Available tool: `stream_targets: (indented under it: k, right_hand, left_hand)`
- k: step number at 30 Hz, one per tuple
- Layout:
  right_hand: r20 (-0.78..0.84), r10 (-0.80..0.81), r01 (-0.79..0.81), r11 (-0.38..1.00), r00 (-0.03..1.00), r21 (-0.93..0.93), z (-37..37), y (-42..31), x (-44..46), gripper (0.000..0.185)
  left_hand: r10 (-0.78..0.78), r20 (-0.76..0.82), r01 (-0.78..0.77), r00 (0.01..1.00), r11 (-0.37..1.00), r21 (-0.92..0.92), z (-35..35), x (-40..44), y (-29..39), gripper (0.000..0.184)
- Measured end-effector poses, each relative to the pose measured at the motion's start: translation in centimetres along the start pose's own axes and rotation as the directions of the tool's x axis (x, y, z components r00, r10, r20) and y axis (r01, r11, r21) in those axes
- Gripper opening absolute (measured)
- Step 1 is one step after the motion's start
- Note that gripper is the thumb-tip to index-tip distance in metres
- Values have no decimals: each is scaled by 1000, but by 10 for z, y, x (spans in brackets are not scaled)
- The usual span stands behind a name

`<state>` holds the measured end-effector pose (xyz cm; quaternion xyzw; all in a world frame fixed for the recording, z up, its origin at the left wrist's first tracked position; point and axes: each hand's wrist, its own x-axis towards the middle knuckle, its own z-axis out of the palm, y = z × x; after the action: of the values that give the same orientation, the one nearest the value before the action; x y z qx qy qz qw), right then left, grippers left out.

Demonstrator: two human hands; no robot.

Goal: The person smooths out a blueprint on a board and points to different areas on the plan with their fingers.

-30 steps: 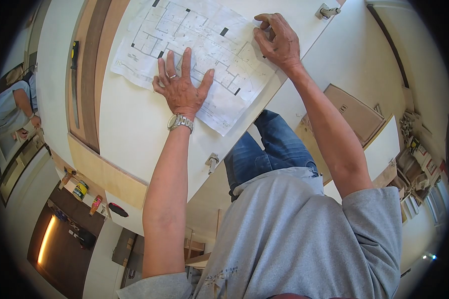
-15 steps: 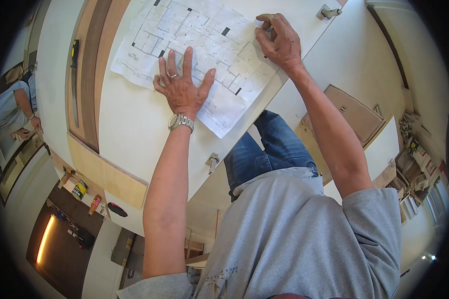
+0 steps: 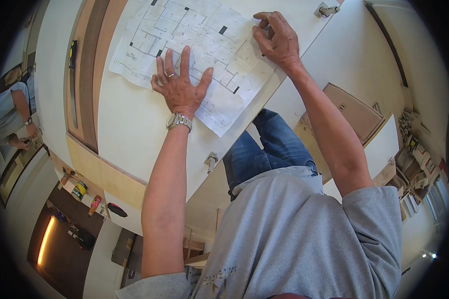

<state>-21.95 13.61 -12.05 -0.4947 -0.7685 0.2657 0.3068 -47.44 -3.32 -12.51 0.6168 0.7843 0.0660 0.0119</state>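
Observation:
My left hand (image 3: 180, 92) lies palm down with spread fingers on a creased sheet of paper printed with a floor plan (image 3: 234, 62). It wears a ring, and a metal watch (image 3: 178, 121) circles the wrist. At the paper's right edge rests my right hand (image 3: 279, 42), its fingers loosely bent and the thumb apart from the index finger. Nothing shows in its grasp, though the palm side is hidden. Under the paper is a large white panel (image 3: 129, 119) with a metal hinge (image 3: 211, 161) at its near edge and another hinge (image 3: 327, 10) at the upper right.
A saw with a black and yellow handle (image 3: 73, 55) lies on wood strips at left. Beyond, a person (image 3: 14, 112) has both hands low. A yellow-labelled container (image 3: 79, 190) stands at lower left. A cardboard piece (image 3: 351, 112) and scrap wood (image 3: 415, 172) are at right.
Both hands keep their poses on the paper. The view has shifted slightly. The other person's arms and hands at left have moved a little.

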Motion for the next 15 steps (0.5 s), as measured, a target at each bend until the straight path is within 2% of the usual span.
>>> stream_targets:
  k: [15]
  right_hand:
    - [-10,-2,2,1000,1000,-10,1,1,0,29]
  left_hand:
    - [4,1,-4,1000,1000,6,1,1,-1,89]
